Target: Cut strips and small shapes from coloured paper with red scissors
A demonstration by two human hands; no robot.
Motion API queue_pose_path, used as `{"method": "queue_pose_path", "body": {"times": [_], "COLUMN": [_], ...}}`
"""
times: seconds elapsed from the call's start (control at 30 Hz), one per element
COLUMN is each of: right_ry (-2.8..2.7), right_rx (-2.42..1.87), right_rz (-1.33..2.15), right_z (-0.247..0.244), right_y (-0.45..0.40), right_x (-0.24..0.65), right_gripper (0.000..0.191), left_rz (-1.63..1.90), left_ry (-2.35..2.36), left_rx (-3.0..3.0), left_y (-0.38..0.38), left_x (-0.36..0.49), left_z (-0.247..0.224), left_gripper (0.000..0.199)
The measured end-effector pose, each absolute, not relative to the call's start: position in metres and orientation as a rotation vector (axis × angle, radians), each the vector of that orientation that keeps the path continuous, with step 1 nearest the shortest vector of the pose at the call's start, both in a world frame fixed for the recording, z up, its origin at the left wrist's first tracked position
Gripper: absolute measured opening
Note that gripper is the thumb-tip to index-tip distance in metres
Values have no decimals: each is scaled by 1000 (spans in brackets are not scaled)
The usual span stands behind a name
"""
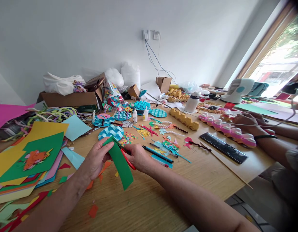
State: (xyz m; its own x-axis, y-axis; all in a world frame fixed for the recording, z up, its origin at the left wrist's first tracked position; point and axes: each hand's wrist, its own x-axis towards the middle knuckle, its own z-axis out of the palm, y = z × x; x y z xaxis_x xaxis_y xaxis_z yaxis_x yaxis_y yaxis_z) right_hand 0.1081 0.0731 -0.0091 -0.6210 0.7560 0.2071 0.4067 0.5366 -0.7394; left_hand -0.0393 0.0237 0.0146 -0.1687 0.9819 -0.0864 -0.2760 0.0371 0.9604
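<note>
A strip of green paper (122, 169) is pinched in my left hand (97, 159), thumb on top, its free end hanging toward me. My right hand (138, 157) is closed round the red handles of a pair of scissors (127, 161). The dark blades lie against the right edge of the strip near its upper end; how far they are open is hard to see. Small orange paper scraps (93, 211) lie on the wooden table below. Several pens (161, 154) rest just right of my right hand.
Coloured paper sheets (52, 151) are stacked on the left. Glue bottles (135, 116), blue wavy discs (110, 132) and egg-carton strips (184, 119) stand farther back. At right are a black phone (223, 147), a thin wooden stick (232, 170) and another person's hands (247, 124).
</note>
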Motion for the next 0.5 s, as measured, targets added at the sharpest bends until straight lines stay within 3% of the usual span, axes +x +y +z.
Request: {"method": "queue_pose_path", "body": {"times": [0.5], "right_ry": [-2290], "right_rx": [-937], "right_rz": [859], "right_z": [-9], "right_y": [74], "right_x": [108], "right_gripper": [29], "left_rz": [1365], "left_ry": [1177], "left_rx": [853], "left_y": [23], "left_x": [-39], "left_z": [14], "left_gripper": [22]}}
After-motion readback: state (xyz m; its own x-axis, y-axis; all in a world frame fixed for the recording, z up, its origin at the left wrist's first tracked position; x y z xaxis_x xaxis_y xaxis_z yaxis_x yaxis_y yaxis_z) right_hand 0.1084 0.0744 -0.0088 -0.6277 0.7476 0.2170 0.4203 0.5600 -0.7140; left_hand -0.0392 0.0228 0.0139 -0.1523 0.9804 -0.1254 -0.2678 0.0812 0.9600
